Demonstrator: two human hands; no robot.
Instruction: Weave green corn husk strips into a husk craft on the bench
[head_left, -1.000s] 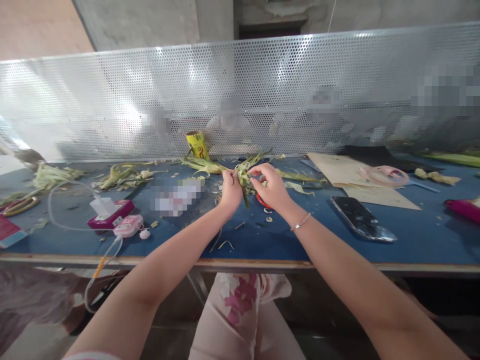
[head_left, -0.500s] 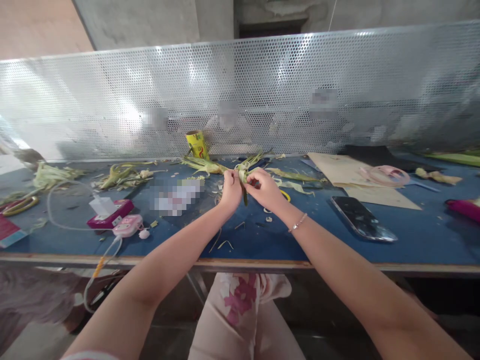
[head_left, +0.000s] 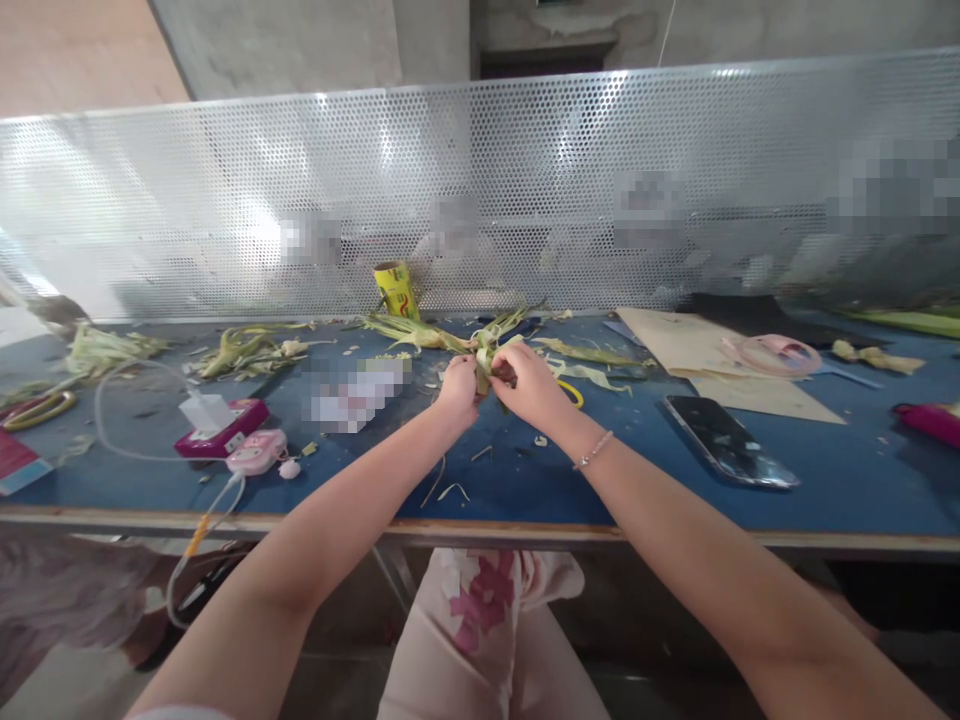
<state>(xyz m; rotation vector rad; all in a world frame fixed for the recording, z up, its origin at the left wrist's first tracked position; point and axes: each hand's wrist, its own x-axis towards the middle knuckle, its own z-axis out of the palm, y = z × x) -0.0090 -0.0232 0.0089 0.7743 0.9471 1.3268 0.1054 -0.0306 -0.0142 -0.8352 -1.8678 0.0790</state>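
Note:
My left hand and my right hand meet over the middle of the blue table. Both are closed on a small bundle of green leaf strips that sticks up between them. The fingers of the two hands press together around its lower part, which they hide. A thin bracelet sits on my right wrist. More green leaf strips lie on the table just behind my hands, and a yellow ring shows right of my right hand.
A phone lies to the right, beside brown card sheets and a pink tape ring. At left sit a pink charger with a white cable and leaf scraps. A yellow cup stands against the perforated metal screen.
My hands have come closer together and sunk a little toward the table. My right fingers, raised above the leaf bundle a second ago, now close round it.

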